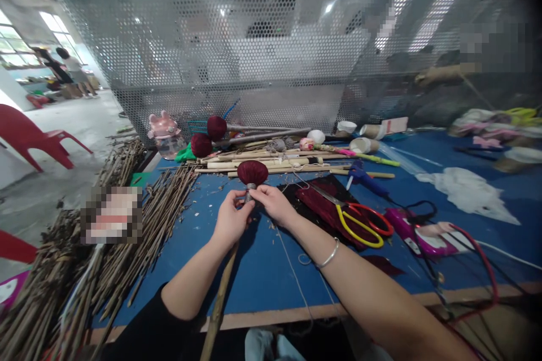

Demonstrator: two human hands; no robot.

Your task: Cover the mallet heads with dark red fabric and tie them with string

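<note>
A wooden stick [223, 299] topped with a round dark-red cloth head [253, 172] slants up from the table's front edge. Grey string [250, 187] is wound round the neck below the head. My left hand [232, 215] is closed round the stick just under this winding. With fingers pinched at the wound neck, my right hand [274, 204] is closed on the string. A loose length of string [294, 271] trails down over the blue table. Right of my hands, scissors [359, 225] with yellow and red handles lie on dark-red cloth [324, 208].
Bundles of thin sticks [156, 225] cover the left side. Two finished red-headed sticks [217, 128] lie at the back before a perforated metal screen [262, 56]. A blue glue gun [359, 175], a purple power strip [402, 231] and cables are on the right.
</note>
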